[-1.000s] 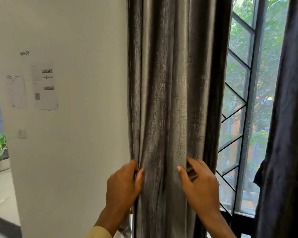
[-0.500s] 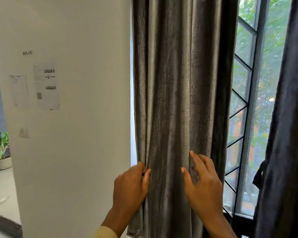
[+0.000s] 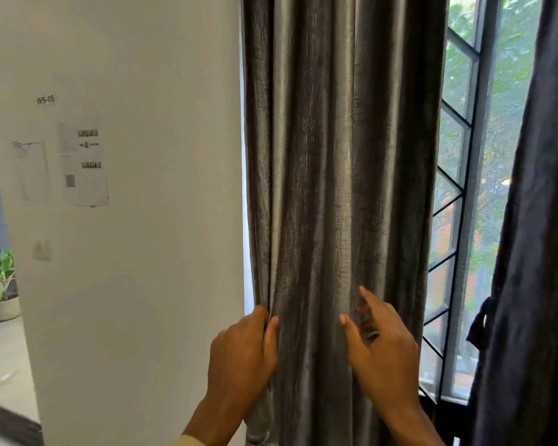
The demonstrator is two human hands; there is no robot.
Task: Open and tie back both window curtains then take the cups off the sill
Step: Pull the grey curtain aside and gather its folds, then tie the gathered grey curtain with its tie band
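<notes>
The grey curtain (image 3: 342, 188) hangs bunched in folds just right of the white wall (image 3: 142, 252), its left edge now further right than a second ago, so a bright strip shows between wall and cloth. The left hand (image 3: 242, 352) grasps the curtain's left edge, thumb in front, fingers tucked behind. The right hand (image 3: 380, 349) lies against the folds with fingers spread and loosely curled, not clenched; it sits higher and further right than before. Right of it the window grille (image 3: 448, 220) shows, and the dark curtain (image 3: 535, 252) hangs at the far right. Papers (image 3: 81, 162) are stuck on the wall; a plant (image 3: 0, 284) stands at the left.
</notes>
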